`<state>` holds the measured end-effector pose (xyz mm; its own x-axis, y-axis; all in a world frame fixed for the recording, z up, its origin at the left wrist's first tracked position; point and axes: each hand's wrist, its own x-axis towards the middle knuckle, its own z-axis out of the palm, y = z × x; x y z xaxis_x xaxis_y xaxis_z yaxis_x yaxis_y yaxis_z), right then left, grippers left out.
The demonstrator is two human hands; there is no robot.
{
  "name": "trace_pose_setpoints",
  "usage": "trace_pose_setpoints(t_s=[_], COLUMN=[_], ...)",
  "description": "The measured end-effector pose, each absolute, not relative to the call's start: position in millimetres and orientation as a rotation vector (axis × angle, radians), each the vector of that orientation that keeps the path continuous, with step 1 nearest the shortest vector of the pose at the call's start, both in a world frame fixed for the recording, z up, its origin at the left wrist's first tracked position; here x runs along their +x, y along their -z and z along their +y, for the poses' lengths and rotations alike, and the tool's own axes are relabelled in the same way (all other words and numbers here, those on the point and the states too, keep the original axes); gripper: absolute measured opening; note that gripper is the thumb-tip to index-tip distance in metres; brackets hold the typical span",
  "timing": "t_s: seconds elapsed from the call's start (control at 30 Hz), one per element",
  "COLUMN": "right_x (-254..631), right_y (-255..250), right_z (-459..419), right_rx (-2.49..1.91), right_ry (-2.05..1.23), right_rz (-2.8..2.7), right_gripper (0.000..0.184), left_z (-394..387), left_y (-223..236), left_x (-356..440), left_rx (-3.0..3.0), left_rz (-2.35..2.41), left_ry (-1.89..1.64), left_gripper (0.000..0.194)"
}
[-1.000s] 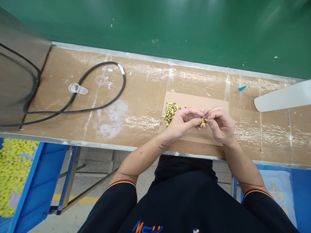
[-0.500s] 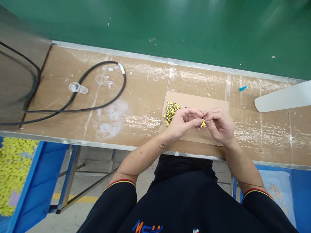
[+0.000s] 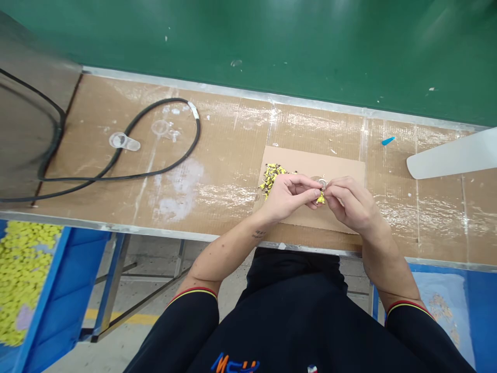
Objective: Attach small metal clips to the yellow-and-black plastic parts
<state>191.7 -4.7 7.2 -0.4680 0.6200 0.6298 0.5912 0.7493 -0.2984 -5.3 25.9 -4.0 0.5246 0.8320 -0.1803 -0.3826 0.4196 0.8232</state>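
A tiny yellow figure with a dark top (image 3: 320,198) is pinched between the thumb and fingers of my left hand (image 3: 289,196). My right hand (image 3: 351,201) is closed with its fingertips at the top of that figure, gripping a small ring-shaped metallic piece (image 3: 322,183); its exact kind is too small to tell. Both hands meet over a flat cardboard sheet (image 3: 341,167). Beside my left hand, partly hidden by it, lies a pile of small yellow and dark figures (image 3: 272,173).
A black cable (image 3: 163,171) loops across the left of the cardboard-covered table (image 3: 229,145), near a clear plastic scoop-like piece (image 3: 124,141). To the right lie a blue cone-shaped tip (image 3: 388,141) and a white panel (image 3: 454,154). A blue crate (image 3: 70,280) holds yellow pieces below left.
My right hand has turned and shifted slightly, and a ring-shaped metallic piece now shows at its fingertips. The yellow figure has moved a little left, still between the hands.
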Motion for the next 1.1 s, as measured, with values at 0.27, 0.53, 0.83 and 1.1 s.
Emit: trace_pose_setpoints(t_s=[0.27, 0.53, 0.83, 1.1], right_x=[194, 195, 194, 211], right_y=[-7, -9, -10, 2], right_z=[-6, -6, -7, -3], right_rx=[-0.929, -0.880, -0.870, -0.818], right_ry=[-0.060, -0.126, -0.232, -0.403], right_rz=[-2.270, -2.325, -2.311, -1.826], right_gripper=[0.020, 0.017, 0.017, 0.029], left_z=[28, 33, 35, 32], left_y=[3, 6, 7, 7], left_x=[-8, -13, -15, -17], left_rx=[0.811, 0.797, 0.800, 0.980], left_rz=[0.678, 0.590, 0.559, 0.440], left_ry=[-0.770, -0.651, -0.598, -0.921], left_gripper=[0.045, 0.042, 0.041, 0.020])
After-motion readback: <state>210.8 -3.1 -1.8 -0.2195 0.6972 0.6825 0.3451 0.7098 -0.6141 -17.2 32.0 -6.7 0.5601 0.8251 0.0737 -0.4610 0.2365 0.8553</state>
